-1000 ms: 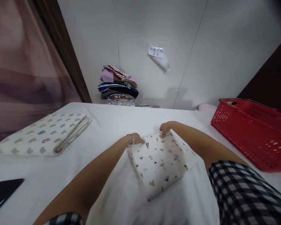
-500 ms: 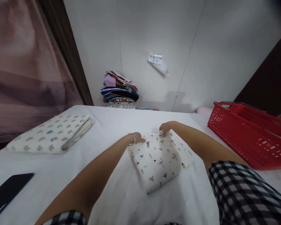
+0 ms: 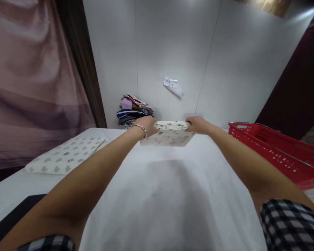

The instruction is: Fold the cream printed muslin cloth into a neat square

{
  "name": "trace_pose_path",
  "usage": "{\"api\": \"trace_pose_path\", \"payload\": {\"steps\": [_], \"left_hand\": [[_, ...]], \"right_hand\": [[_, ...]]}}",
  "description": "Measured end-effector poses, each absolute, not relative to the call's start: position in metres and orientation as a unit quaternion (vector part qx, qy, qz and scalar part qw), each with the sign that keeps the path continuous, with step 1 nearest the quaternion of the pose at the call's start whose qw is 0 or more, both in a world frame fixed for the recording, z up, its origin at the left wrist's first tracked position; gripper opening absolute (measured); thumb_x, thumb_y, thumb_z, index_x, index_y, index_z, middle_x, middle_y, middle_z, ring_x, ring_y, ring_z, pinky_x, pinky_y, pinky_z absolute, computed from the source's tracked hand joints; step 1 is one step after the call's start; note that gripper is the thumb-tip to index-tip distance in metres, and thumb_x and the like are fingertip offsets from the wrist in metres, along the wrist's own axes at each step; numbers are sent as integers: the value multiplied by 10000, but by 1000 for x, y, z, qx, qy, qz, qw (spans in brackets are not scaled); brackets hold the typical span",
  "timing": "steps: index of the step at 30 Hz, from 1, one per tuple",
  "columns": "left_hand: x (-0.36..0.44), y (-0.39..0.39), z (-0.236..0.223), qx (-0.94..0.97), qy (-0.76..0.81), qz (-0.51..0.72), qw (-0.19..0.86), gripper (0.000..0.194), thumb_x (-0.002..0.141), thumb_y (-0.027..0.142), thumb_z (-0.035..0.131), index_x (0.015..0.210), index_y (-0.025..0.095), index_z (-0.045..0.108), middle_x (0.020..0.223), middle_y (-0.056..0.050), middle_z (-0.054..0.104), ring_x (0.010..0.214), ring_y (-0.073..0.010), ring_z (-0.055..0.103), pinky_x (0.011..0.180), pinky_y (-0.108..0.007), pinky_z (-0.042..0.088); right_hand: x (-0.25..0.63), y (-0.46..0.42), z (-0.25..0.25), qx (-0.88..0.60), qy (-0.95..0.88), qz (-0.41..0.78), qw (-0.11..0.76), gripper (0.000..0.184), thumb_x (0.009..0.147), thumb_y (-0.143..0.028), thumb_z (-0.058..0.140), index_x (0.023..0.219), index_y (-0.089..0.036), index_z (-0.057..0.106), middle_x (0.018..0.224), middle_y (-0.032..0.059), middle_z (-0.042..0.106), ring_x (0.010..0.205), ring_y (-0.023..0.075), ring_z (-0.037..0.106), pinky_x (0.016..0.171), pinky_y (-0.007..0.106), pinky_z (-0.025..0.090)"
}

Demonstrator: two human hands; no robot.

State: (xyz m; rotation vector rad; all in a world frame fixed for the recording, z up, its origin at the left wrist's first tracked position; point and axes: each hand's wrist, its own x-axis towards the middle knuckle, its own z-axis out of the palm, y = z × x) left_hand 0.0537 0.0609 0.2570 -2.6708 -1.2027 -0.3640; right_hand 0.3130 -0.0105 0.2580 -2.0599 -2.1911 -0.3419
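A folded white cloth with small printed figures is held up near the far edge of the white-covered table. My left hand, with a bracelet at the wrist, is closed on its left side. On the opposite side my right hand grips the same cloth. Several stacked layers show along its upper edge between the hands. The fingertips behind the cloth are hidden.
Another folded cloth with grey mouse-head prints lies at the left. A dark flat object is partly behind my left forearm. Right of me stands a red basket. A clothes stack sits against the back wall.
Both hands have lifted the folded cloth off the table and moved it away from me, toward the far edge. It now hangs with its folded edge up. The view has tilted upward.
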Motion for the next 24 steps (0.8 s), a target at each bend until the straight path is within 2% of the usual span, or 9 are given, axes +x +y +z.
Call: {"api": "trace_pose_path", "payload": {"steps": [2, 4, 8, 11, 14, 19, 24], "left_hand": [[43, 48, 243, -884, -395, -195, 157, 338, 763, 382, 510, 1001, 159, 596, 1024, -115, 599, 967, -251, 533, 803, -352, 404], [34, 36, 201, -882, -367, -220, 198, 234, 780, 275, 494, 948, 141, 587, 986, -127, 589, 963, -258, 520, 802, -372, 389], [19, 13, 86, -922, -324, -137, 161, 171, 755, 123, 483, 893, 153, 580, 929, -96, 586, 902, -234, 521, 759, -358, 393], [10, -3, 28, -929, -336, -112, 107, 177, 743, 114, 500, 900, 153, 573, 940, -88, 582, 900, -230, 515, 761, -353, 395], [2, -9, 10, -926, -340, -144, 77, 217, 726, 126, 530, 938, 162, 561, 976, -86, 568, 927, -234, 500, 786, -362, 390], [-11, -10, 10, -928, -308, -208, 6, 268, 758, 179, 540, 1025, 185, 549, 1026, -82, 562, 980, -221, 491, 831, -363, 394], [-13, -9, 12, -905, -317, -274, -75, 196, 808, 303, 530, 949, 182, 593, 930, -64, 597, 882, -191, 526, 795, -346, 431]], "right_hand": [[303, -26, 236, -654, -718, -223, 85, 176, 755, -249, 546, 902, -159, 578, 910, 90, 612, 858, 215, 521, 749, 310, 334], [292, -39, 193, -628, -719, -282, 92, 162, 782, -196, 505, 924, -145, 563, 940, 113, 596, 911, 232, 495, 807, 338, 300], [275, -61, 82, -615, -756, -216, 59, 196, 781, -115, 476, 952, -155, 563, 930, 99, 589, 905, 219, 483, 821, 334, 287], [270, -77, 27, -613, -775, -142, 54, 227, 761, -107, 499, 973, -156, 564, 959, 89, 583, 912, 211, 477, 819, 320, 305], [271, -86, 10, -622, -769, -120, 89, 288, 747, -102, 510, 1026, -155, 556, 1010, 91, 571, 944, 219, 463, 834, 326, 316], [275, -95, 10, -616, -771, -86, 137, 371, 744, -79, 487, 1103, -160, 539, 1080, 96, 557, 977, 226, 460, 851, 340, 347], [277, -105, 8, -607, -768, -53, 197, 394, 734, -86, 487, 1113, -170, 553, 1109, 101, 558, 1031, 242, 461, 887, 374, 368]]}}
